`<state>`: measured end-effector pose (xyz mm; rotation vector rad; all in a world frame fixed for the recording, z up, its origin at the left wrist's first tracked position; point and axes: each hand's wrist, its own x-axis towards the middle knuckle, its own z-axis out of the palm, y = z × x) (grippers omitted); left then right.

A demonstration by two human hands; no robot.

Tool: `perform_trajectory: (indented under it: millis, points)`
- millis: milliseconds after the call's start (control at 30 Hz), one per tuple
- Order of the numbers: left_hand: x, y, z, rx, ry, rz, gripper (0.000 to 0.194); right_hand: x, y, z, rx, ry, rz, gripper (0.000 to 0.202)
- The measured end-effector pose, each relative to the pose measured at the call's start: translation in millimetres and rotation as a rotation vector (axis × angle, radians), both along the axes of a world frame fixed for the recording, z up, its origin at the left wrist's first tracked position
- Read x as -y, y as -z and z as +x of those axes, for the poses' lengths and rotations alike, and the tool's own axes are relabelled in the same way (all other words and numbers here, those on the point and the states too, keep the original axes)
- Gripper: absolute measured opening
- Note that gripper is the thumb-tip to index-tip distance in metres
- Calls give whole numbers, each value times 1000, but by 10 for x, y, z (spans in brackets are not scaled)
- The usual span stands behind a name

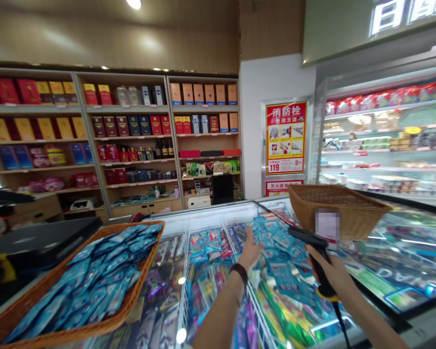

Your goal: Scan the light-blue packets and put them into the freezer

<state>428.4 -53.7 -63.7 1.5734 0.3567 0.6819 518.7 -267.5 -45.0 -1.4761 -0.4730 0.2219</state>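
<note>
My left hand (pixel 251 252), with a dark beaded bracelet at the wrist, reaches over the chest freezer beside a spread of blue packets (pixel 287 278). Its fingers are apart, and I see nothing held in them. A black handheld barcode scanner (pixel 307 236) is gripped in my right hand (pixel 330 271), its head towards the packets and its cord hanging down. Whether the left fingertips touch a packet I cannot tell. On the left, a shallow orange-brown wicker tray (pixel 141 293) holds many similar blue packets in overlapping rows.
Colourful wrapped goods show through the freezer's glass, split by white wire dividers (pixel 183 291). A brown wicker basket (pixel 341 206) stands at the right on the freezer. Shelves of boxes (pixel 132 126) line the back wall. A dark counter device (pixel 51 242) is at the left.
</note>
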Motion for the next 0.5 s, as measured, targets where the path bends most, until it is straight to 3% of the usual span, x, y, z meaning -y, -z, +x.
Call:
perform_trajectory:
  millis: [100, 200, 400, 500]
  points:
    - [-168, -67, -229, -51, 18, 179, 87, -122, -9, -118, 12, -30, -16, 46]
    - [-410, -133, -658, -50, -52, 342, 72, -322, -42, -278, -5, -61, -58, 46]
    - [-1086, -381, -1963, -24, -541, 511, 47, -949, -60, -676, -45, -291, -30, 46]
    - [-1384, -526, -2703, -177, -794, 617, 45, -1282, -79, -976, -9, -358, 1, 47]
